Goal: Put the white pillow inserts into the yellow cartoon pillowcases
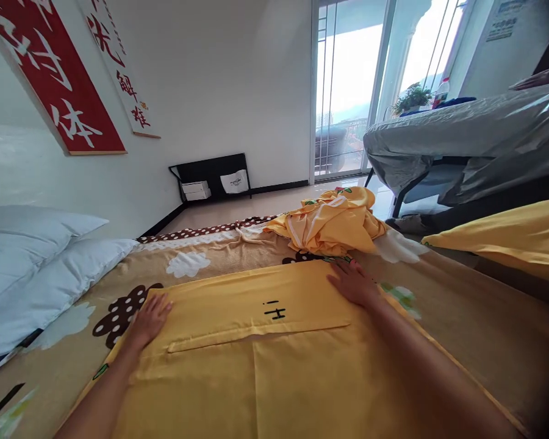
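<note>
A yellow fabric cover (210, 390), like a pillowcase, lies spread flat across the bed in front of me. A long slit with a hemmed edge runs across it, and dark "Hi!" lettering shows upside down beyond the slit. My left hand (152, 317) rests flat on the cover near its far left corner, fingers spread. Over at the far right corner, my right hand (353, 281) lies flat with its fingers stretched out. Just past the right hand is a crumpled heap of yellow cloth (333, 219) with green print and white piping. Neither hand grips anything.
The bed has a brown patterned blanket (229, 250). White pillows (41, 256) are stacked at left. More yellow cloth (507, 235) lies at right, below a plastic-covered table (462, 131). A low black rack (213, 174) stands by the wall, left of a glass door (348, 91).
</note>
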`<act>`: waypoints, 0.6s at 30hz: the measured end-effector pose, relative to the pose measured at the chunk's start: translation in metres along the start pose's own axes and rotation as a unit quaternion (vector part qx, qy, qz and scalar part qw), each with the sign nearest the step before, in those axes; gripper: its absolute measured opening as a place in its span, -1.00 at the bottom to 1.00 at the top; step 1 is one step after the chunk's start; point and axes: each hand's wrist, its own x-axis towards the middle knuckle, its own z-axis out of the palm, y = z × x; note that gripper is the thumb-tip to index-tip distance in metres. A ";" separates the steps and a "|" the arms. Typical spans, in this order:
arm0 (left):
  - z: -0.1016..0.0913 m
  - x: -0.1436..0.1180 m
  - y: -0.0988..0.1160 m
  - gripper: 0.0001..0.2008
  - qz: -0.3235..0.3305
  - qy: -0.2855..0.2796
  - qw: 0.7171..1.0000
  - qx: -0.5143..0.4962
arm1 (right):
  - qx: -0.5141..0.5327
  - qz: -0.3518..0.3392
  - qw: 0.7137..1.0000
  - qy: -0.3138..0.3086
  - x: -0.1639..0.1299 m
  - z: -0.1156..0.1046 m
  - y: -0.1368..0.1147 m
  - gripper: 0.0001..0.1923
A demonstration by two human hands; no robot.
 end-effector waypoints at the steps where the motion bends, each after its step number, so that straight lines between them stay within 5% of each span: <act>1: -0.001 -0.004 -0.017 -0.45 -0.061 0.001 0.998 0.004 | -0.002 0.018 1.000 0.004 -0.001 -0.003 0.006 -0.36; 3: -0.008 -0.013 -0.031 -0.42 -0.163 0.009 0.987 0.011 | -0.002 0.035 0.999 0.011 -0.003 -0.010 0.005 -0.37; 5: -0.018 -0.019 -0.013 -0.43 -0.171 0.048 0.984 0.022 | 0.000 0.011 1.000 0.024 -0.005 -0.017 -0.014 -0.42; 9: -0.035 -0.024 0.098 -0.44 -0.010 0.087 0.995 -0.039 | 0.020 -0.152 0.987 0.044 -0.025 -0.014 -0.102 -0.53; 13: -0.035 -0.034 0.208 -0.44 0.239 -0.024 0.960 -0.146 | 0.056 -0.297 0.953 0.007 -0.051 0.005 -0.177 -0.51; 15: -0.032 -0.041 0.229 -0.47 0.288 -0.056 0.943 -0.155 | 0.074 -0.307 0.949 -0.016 -0.055 0.009 -0.173 -0.46; 18: -0.030 -0.046 0.216 -0.45 0.258 -0.055 0.957 -0.118 | 0.072 -0.231 0.969 -0.036 -0.049 0.005 -0.116 -0.40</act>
